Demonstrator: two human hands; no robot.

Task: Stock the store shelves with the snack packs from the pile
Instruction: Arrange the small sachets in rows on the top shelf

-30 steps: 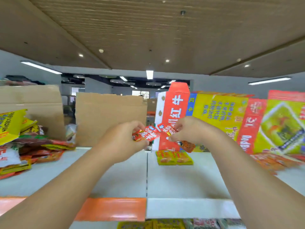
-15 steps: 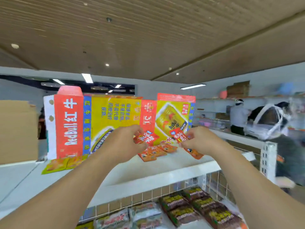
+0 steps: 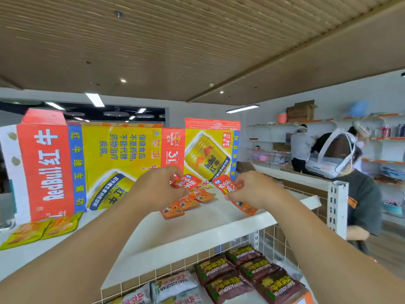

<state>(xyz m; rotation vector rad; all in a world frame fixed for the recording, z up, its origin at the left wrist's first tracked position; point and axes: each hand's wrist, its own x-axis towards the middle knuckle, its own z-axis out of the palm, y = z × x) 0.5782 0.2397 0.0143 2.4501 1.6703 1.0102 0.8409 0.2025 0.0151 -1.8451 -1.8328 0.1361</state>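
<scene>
Left hand [image 3: 157, 190] pinched a red pack [image 3: 185, 183]; right hand [image 3: 255, 193] pinched a second red pack [image 3: 226, 185]. Both were held just above the top shelf [image 3: 197, 227], near each other, not touching. Beneath them, orange packs [image 3: 186, 204] lay overlapped on that shelf. A stray orange pack [image 3: 246, 209] showed below the right hand at the shelf edge; couldn't tell if held. Red Bull carton [image 3: 98, 163] stood behind, along the shelf back, with yellow packs [image 3: 39, 231] lying at its left foot. Lower shelf [image 3: 179, 265], wire-backed, carried brown packs [image 3: 247, 273] and white packs [image 3: 173, 288]. A person [image 3: 361, 194] in a dark shirt stood right of the shelf post.
</scene>
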